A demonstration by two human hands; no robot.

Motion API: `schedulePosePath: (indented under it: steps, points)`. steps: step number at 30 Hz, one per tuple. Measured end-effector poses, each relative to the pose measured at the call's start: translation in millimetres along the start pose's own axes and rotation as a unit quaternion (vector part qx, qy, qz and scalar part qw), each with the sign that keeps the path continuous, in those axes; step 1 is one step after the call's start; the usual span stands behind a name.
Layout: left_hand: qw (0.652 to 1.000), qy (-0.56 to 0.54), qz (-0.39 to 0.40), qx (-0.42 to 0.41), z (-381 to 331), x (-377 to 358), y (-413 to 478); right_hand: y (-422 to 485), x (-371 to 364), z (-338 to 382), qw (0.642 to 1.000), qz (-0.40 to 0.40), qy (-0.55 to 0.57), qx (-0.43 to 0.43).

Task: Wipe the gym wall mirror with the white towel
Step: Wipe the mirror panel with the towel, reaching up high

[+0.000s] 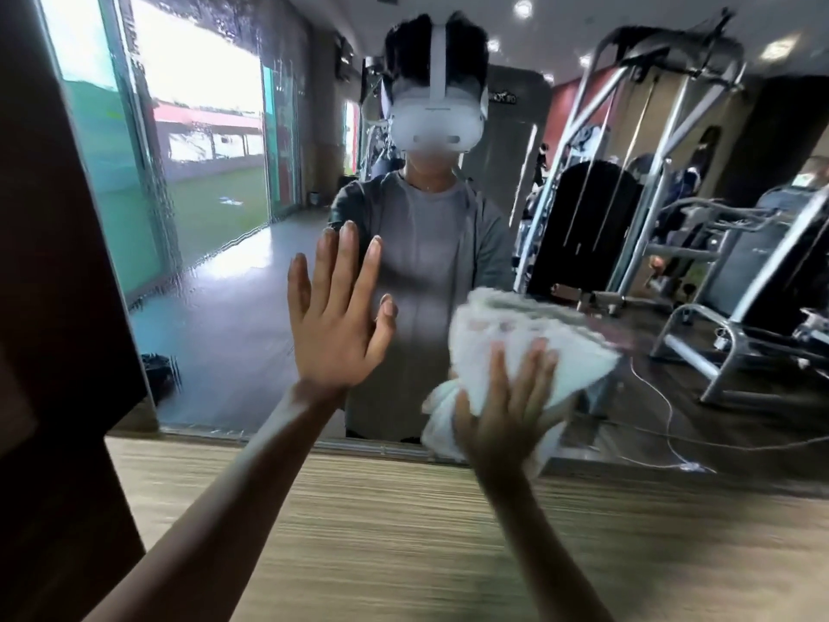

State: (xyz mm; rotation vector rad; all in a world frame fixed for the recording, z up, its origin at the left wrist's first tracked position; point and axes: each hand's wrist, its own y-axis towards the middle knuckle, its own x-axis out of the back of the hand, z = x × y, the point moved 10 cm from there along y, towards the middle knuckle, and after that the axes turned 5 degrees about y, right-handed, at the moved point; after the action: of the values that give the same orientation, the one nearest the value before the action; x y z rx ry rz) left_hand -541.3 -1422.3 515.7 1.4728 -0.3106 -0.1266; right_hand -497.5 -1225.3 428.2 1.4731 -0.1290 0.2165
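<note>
Towel (pixel 529 347) is pinned to the mirror (pixel 224 285) under straight fingers (pixel 536 365) of the right hand (pixel 507 415), left hand (pixel 334 325) splayed empty alongside.

Shows a wood-grain wall panel (pixel 403 531) low across the view, beside a dark brown panel (pixel 54 307) rising at the left edge. Further back, takes in tall glass doors (pixel 197 105) bright with daylight, opening onto a green lawn (pixel 215 195). Catches that light on a glossy grey floor (pixel 242 280). At right, holds a silver-framed cable machine (pixel 637 141) with a black weight stack (pixel 583 226), near a white cord (pixel 668 419) trailing over darker flooring. Overhead, carries round ceiling spotlights (pixel 522 9).
</note>
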Motion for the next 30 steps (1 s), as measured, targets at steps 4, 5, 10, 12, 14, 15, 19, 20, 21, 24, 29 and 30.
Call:
schedulePosePath:
  steps: [4, 5, 10, 12, 14, 15, 19, 20, 21, 24, 29, 30]
  points:
    - [1.000, -0.006, 0.001, -0.004, -0.4, 0.6, 0.5, -50.5, -21.7, 23.5, 0.980, 0.066, -0.043, 0.180]
    - [1.000, -0.004, -0.002, -0.005, -1.3, 1.6, 0.6, -50.0, -18.8, 14.2, 0.976, 0.062, -0.048, 0.203]
    - [1.000, -0.001, -0.004, 0.000, -2.9, 1.9, 1.0, -0.1, 7.6, -29.7, 0.996, 0.017, -0.019, 0.084]
    - [1.000, -0.003, -0.004, 0.002, -2.8, 1.9, 1.1, 22.7, 11.1, -19.9, 1.000, -0.015, 0.010, -0.022]
    - [1.000, 0.000, -0.005, 0.003, -1.6, 1.6, 0.4, 29.7, 7.9, 5.5, 0.997, -0.029, 0.025, -0.064]
    - [1.000, 0.001, -0.003, 0.003, -1.0, 1.3, 0.4, 24.8, 3.1, 19.2, 0.999, -0.020, 0.023, -0.044]
    - [1.000, -0.002, 0.003, -0.001, -0.5, 0.7, 1.2, -34.9, -16.8, 32.3, 0.981, 0.060, -0.031, 0.183]
    - [1.000, -0.005, 0.005, 0.003, -0.9, 0.6, 0.8, -41.5, -15.9, 20.6, 0.975, 0.069, -0.034, 0.209]
    - [1.000, -0.005, 0.005, 0.007, -1.5, 0.4, -0.2, -38.9, -11.2, 8.0, 0.976, 0.067, -0.029, 0.206]
    - [1.000, 0.003, 0.007, 0.016, -2.2, -0.5, 0.2, 15.3, 9.5, -14.9, 0.996, 0.010, -0.009, 0.086]
    - [1.000, 0.001, -0.002, 0.003, -1.7, 0.5, 1.0, 79.7, 15.3, 32.1, 0.999, -0.027, 0.028, -0.025]
    - [1.000, 0.000, 0.000, -0.001, -1.3, -0.2, 0.8, 71.1, 10.3, 43.4, 1.000, -0.017, 0.017, 0.005]
